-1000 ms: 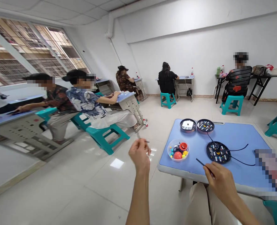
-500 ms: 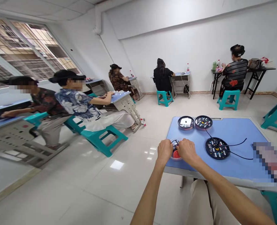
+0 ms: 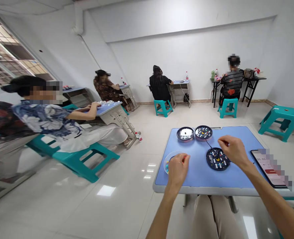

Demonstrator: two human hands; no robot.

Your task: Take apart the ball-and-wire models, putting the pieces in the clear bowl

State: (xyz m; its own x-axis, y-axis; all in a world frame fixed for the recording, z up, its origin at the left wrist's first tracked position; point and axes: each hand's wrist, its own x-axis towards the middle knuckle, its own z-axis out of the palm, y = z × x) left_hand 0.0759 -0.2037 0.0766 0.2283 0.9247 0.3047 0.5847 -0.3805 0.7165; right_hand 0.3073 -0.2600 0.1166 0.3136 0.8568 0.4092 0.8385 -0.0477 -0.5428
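While the left fingers (image 3: 183, 159) are pinched over the clear bowl (image 3: 168, 167) at 9 o'clock, any hold can't be told; right fingers (image 3: 222, 141) are curled open above the black disc (image 3: 218, 163), low and slow advised

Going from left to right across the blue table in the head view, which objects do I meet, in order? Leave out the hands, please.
Clear plastic bowl → round dish with white contents → round black tray with coloured pieces → round black board with cable → smartphone

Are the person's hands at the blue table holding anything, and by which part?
It cannot be told: the left hand is curled above the clear bowl, the right hand above the round black tray; anything small would be hidden.
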